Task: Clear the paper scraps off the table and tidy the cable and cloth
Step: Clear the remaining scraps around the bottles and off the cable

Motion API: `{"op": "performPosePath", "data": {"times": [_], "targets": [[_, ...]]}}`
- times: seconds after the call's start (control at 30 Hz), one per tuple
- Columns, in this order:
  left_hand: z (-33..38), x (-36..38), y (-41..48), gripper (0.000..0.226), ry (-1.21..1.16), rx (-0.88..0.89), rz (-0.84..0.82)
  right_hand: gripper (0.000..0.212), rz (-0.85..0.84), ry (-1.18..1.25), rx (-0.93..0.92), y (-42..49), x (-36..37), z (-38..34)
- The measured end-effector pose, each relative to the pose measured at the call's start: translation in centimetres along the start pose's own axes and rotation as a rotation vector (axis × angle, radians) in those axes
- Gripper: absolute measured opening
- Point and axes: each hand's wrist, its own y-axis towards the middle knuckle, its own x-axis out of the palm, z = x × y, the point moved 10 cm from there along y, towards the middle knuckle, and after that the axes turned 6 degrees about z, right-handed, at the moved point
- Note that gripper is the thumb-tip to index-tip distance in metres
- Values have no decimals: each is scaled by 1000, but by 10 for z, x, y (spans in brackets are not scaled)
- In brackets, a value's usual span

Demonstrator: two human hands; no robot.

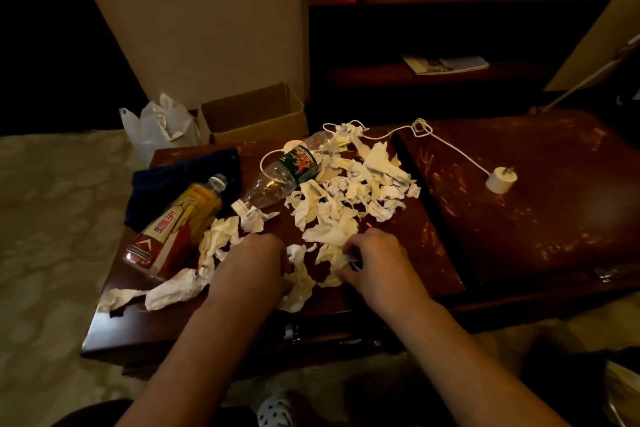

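Observation:
Crumpled white paper scraps [349,191] lie heaped across the dark red table [433,253], with more scraps [173,289] at its front left. My left hand [254,258] rests on scraps near the front edge, fingers curled over them. My right hand [372,258] grips a wad of scraps [332,253] beside it. A white cable [453,146] runs from the pile to a white plug [501,178] on the right. A dark blue cloth [166,180] lies crumpled at the table's left, under a bottle.
A yellow drink bottle [176,224] and a clear empty bottle [284,172] lie on the table's left half. Behind stand an open cardboard box [252,114] and a white plastic bag [156,125] on the floor. A dark shelf unit [433,45] is at the back.

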Motion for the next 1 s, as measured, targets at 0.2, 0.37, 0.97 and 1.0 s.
{"op": "performPosePath", "data": {"times": [0.2,0.37,0.97,1.0], "targets": [[4,-8,4,21,21,-8,48,6,46,35,8,-1,-13,14],[28,-28,5,30,72,45,109,1,89,106,32,-2,-43,38],[224,38,19,22,-161,360,36,14,244,453,284,-37,-117,164],[233,35,19,14,-221,373,83,15,249,446,275,-37,-120,166]]}}
